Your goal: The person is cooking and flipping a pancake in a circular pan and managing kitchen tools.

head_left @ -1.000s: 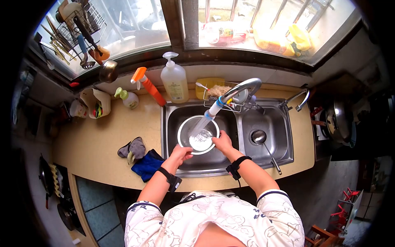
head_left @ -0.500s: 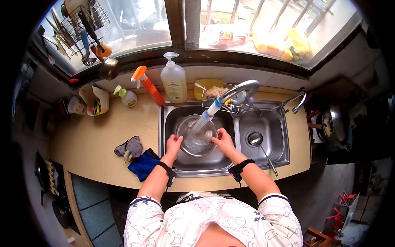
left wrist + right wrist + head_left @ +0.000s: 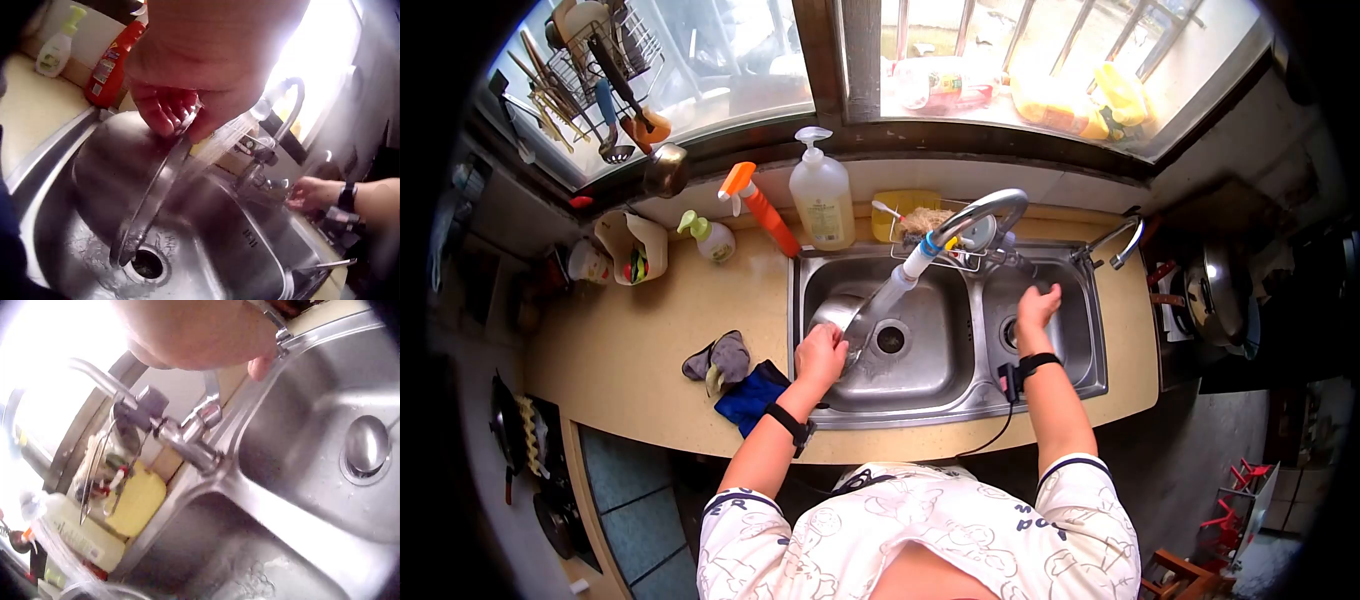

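My left hand [image 3: 821, 352] pinches the rim of a shiny metal bowl [image 3: 115, 165], fingers on one side and thumb on the other. The bowl is tipped up on its side at the left of the left basin [image 3: 930, 375]; in the head view the hand covers part of it. Water streams beside it from the clear nozzle of the tall faucet [image 3: 990, 204]. Over the right basin, my right hand [image 3: 1037, 308] holds nothing, its fingers loosely bent, a little short of the faucet's base [image 3: 194, 450].
A ladle [image 3: 367, 444] lies in the right basin, mostly behind my right arm in the head view. Behind the sink stand a large pump bottle [image 3: 822, 195], an orange spray bottle [image 3: 766, 215] and a wire rack [image 3: 950, 255]. Cloths [image 3: 750, 390] lie left of the sink.
Both hands held the upright bowl under the water. My left hand has tipped it onto its side, leftward, and its water is out. My right hand has let go and moved right.
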The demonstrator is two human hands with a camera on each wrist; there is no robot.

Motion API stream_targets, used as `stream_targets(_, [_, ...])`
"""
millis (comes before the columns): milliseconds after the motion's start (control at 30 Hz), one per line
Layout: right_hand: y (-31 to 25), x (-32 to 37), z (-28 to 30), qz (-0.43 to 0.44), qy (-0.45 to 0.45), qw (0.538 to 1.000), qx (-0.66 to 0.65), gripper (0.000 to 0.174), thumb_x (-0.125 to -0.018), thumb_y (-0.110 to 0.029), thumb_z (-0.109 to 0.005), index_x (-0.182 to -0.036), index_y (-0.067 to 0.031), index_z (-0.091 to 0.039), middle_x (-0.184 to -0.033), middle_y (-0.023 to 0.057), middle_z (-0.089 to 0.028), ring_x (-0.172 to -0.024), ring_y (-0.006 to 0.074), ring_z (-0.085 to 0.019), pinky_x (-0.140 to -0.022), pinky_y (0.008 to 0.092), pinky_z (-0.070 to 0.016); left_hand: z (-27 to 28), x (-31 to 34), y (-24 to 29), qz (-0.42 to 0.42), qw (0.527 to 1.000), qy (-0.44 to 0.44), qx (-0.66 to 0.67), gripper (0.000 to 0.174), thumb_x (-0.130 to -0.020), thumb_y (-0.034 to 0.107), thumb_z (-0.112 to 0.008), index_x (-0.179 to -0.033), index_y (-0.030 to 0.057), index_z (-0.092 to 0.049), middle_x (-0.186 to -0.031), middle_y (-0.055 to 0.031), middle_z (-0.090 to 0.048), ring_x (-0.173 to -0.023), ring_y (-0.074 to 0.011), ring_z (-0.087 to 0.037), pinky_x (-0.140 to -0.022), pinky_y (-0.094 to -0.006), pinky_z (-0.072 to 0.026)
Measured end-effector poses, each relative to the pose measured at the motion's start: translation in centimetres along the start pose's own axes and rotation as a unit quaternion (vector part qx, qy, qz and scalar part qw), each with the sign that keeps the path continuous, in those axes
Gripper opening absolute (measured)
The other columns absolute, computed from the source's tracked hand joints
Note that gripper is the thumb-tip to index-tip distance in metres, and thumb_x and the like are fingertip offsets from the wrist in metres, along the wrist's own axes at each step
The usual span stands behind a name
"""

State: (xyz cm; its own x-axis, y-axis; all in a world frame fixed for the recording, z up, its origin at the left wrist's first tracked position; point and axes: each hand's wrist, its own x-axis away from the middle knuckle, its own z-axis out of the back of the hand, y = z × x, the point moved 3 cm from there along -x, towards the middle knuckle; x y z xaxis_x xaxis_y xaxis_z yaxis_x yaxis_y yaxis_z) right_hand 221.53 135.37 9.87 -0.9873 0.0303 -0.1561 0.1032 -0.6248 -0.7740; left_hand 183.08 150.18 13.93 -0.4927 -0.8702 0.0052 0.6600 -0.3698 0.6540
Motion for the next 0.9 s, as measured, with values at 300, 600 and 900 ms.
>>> stream_targets(300, [-3.6, -0.2, 0.0, -0.006, -0.217, 0.962, -0.162, 0.051, -0.077, -0.006, -0.058, -0.124, 0.0013, -0.039, -0.124, 0.0149, -0.048, -0.114, 0.0212, -0.046, -0.095, 0.0294, -0.0360, 0.0, 3.3, 0.0, -0.138, 0.983, 0.005, -0.124, 0.015, -0.068, 0.010, -0.065, -0.076, 0.0090, -0.053, -0.074, -0.0083, -0.050, -0.071, -0.0281, -0.056, -0.058, -0.0389, -0.0466])
stream_targets(600, [-1.3, 15.5, 0.1, -0.259, -0.498, 0.814, -0.146, 0.030, -0.086, -0.032, -0.053, -0.093, -0.0049, -0.044, -0.084, 0.0097, -0.053, -0.074, 0.0215, -0.053, -0.057, 0.0364, -0.0474, 0.8, 4.9, 2.2, -0.274, 0.950, 0.045, -0.144, 0.007, -0.069, 0.009, -0.057, -0.069, 0.0115, -0.050, -0.065, -0.0042, -0.043, -0.064, -0.0204, -0.051, -0.050, -0.0325, -0.0444])
stream_targets(900, [-1.5, 22.7, -0.3, -0.475, -0.513, 0.683, -0.211, 0.010, -0.086, -0.005, -0.038, -0.085, -0.0025, -0.047, -0.080, 0.0077, -0.055, -0.066, 0.0172, -0.052, -0.059, 0.0267, -0.0488, 1.7, 5.0, 0.8, -0.034, 0.985, 0.166, -0.044, 0.056, -0.069, 0.007, -0.064, -0.121, 0.0047, -0.043, -0.109, -0.0189, -0.050, -0.106, -0.0326, -0.047, -0.096, -0.0363, -0.0338])
